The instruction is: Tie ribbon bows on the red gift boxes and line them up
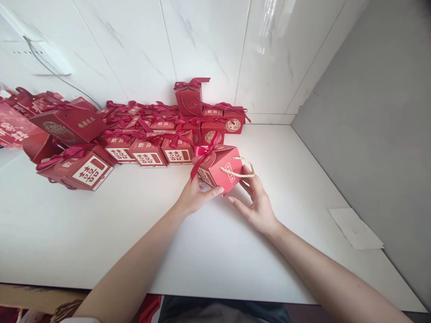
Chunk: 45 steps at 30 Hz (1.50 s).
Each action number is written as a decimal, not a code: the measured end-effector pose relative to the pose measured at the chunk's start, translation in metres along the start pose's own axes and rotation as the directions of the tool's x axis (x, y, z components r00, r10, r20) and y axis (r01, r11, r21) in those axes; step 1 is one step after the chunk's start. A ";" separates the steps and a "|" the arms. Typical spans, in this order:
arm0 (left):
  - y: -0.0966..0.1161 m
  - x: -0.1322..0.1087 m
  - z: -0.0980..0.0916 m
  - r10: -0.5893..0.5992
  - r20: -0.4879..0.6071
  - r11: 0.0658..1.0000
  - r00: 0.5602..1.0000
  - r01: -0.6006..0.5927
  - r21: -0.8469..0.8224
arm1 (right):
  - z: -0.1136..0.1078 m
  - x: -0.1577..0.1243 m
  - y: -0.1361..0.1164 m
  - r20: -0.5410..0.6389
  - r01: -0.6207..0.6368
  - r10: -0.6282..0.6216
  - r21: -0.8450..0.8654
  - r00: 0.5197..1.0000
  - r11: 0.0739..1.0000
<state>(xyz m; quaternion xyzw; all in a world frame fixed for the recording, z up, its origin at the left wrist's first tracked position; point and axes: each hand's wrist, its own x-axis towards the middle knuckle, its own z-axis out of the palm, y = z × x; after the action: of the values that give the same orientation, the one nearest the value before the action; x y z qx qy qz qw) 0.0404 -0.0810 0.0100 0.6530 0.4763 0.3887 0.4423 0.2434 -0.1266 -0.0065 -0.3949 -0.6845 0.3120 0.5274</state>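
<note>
A red gift box [230,172] with a dark-pink ribbon bow on top and a twisted gold-and-white cord handle [247,175] is tilted between my hands, just above or on the white table. My left hand [195,195] grips its lower left side, thumb along the bottom edge; the other fingers are mostly hidden by the box. My right hand [257,202] is at its right side, thumb spread apart from the fingers. Those fingertips are beside the box and the cord loop, partly hidden; whether they press on it I cannot tell.
Several similar red boxes stand in rows [148,152] against the marbled wall, one small red bag-shaped box [189,99] on top. More boxes [79,168] are at the left. White paper [355,229] lies at the right edge. A cable [60,78] hangs from the socket.
</note>
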 end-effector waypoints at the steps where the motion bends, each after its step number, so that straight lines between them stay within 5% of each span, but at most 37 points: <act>1: 0.001 0.001 0.000 0.004 0.001 0.999 1.000 -0.004 -0.047 | 0.000 -0.001 0.000 0.007 -0.011 0.011 0.025 1.000 1.000; 8: -0.001 0.005 -0.003 -0.123 -0.089 0.942 0.988 0.088 -0.325 | -0.005 -0.001 0.012 -0.011 -0.152 0.152 0.021 0.988 0.988; 12: -0.006 0.009 -0.005 -0.251 -0.099 0.845 0.963 0.168 -0.508 | -0.010 0.006 0.024 -0.072 -0.412 0.428 0.163 0.901 0.896; 15: -0.005 0.009 -0.004 -0.317 -0.096 0.791 0.944 0.208 -0.575 | -0.013 0.010 0.030 -0.072 -0.490 0.527 0.278 0.847 0.826; 24: -0.001 0.007 -0.004 -0.313 0.005 0.764 0.950 0.255 -0.593 | -0.011 0.008 0.023 0.003 -0.413 0.431 0.292 0.902 0.862; 32: 0.003 0.007 -0.006 -0.335 0.203 0.714 0.920 0.388 -0.582 | -0.013 0.005 0.015 0.138 -0.183 0.156 0.215 0.978 0.959; 45: 0.009 0.003 -0.003 -0.399 0.453 0.610 0.797 0.600 -0.518 | -0.012 0.003 0.014 0.169 -0.235 0.195 0.269 0.966 0.934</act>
<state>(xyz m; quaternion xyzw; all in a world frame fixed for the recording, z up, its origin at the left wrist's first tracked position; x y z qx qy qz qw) 0.0410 -0.0792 0.0191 0.3504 0.4084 0.2846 0.7933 0.2579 -0.1166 -0.0138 -0.3640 -0.6197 0.4906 0.4927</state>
